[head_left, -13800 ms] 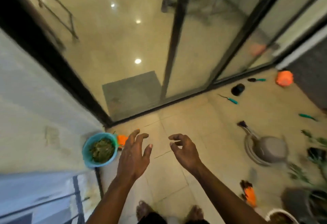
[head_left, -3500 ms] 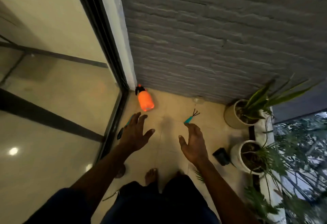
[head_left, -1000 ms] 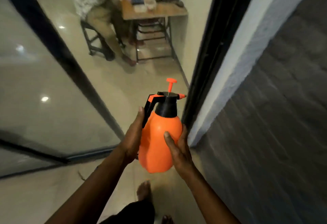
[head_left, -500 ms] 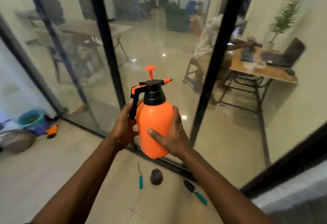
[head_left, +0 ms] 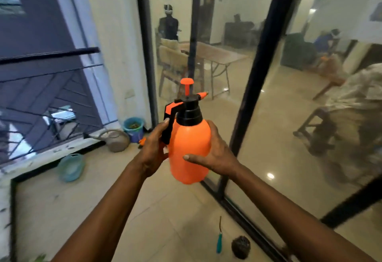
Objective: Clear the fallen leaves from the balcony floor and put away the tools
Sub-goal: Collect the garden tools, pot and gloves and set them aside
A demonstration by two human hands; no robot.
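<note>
I hold an orange spray bottle [head_left: 190, 148] with a black pump head upright in front of me, well above the balcony floor. My left hand [head_left: 152, 148] grips its black handle on the left side. My right hand [head_left: 215, 154] wraps the bottle's right side, thumb across the front. A blue bucket [head_left: 134, 126] with leaves in it stands in the far corner by the glass door. Beside it sits a grey watering can [head_left: 116, 139]. A small teal-handled tool [head_left: 219, 239] lies on the tiles below.
A dark round pot [head_left: 240, 247] lies next to the teal tool by the sliding glass door track [head_left: 246, 218]. A light teal basin [head_left: 71, 166] rests under the railing ledge [head_left: 47, 152] at left. People and furniture show behind the glass.
I have turned left along the balcony while carrying the bottle; the bucket and watering can now lie ahead near the far corner. Both hands keep their hold.
</note>
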